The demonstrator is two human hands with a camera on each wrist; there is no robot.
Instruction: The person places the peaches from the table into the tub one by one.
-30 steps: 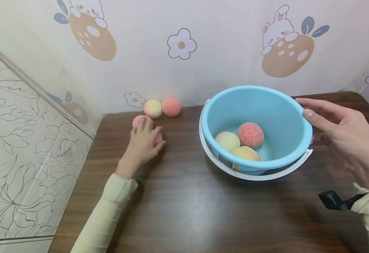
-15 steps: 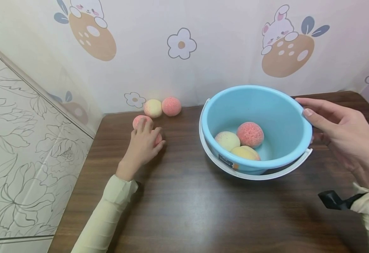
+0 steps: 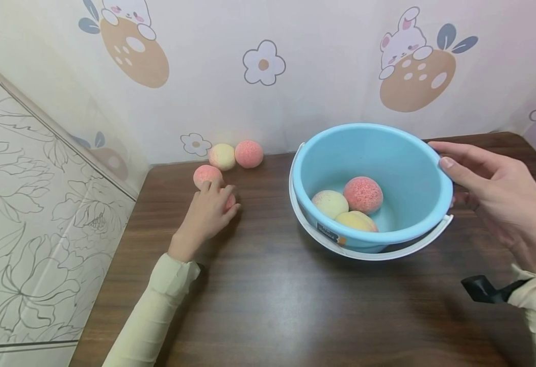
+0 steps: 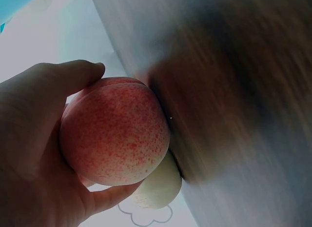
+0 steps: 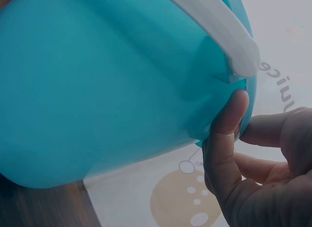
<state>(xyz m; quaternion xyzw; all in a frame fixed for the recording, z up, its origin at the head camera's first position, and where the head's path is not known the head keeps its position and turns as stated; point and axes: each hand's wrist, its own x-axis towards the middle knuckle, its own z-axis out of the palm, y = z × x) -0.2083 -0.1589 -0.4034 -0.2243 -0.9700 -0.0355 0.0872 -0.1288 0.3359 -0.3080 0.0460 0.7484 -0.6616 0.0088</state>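
Observation:
My left hand [image 3: 208, 211] grips a pinkish-red peach [image 4: 117, 132], thumb on one side and fingers on the other, low at the table's back left. In the head view the hand covers most of that peach. Just beyond it lie another pink peach [image 3: 207, 175], a pale yellow peach [image 3: 222, 157] and a further pink one [image 3: 249, 154]. My right hand [image 3: 515, 199] pinches the rim of a light blue bucket [image 3: 373, 153], its thumb on the rim's edge. Inside the bucket are a red peach [image 3: 363, 194], a pale peach [image 3: 330, 205] and a yellow peach [image 3: 357, 221].
The bucket's white handle [image 3: 373, 255] hangs down along its near side. A dark wooden table [image 3: 268, 306] carries everything. Behind it rises a wall covering [image 3: 323, 76] printed with rabbits and flowers; a floral panel [image 3: 33, 244] borders the left.
The fingers of my left hand have drawn back slightly from the neighbouring pink peach, which shows more now. My right hand and the bucket have stayed almost still.

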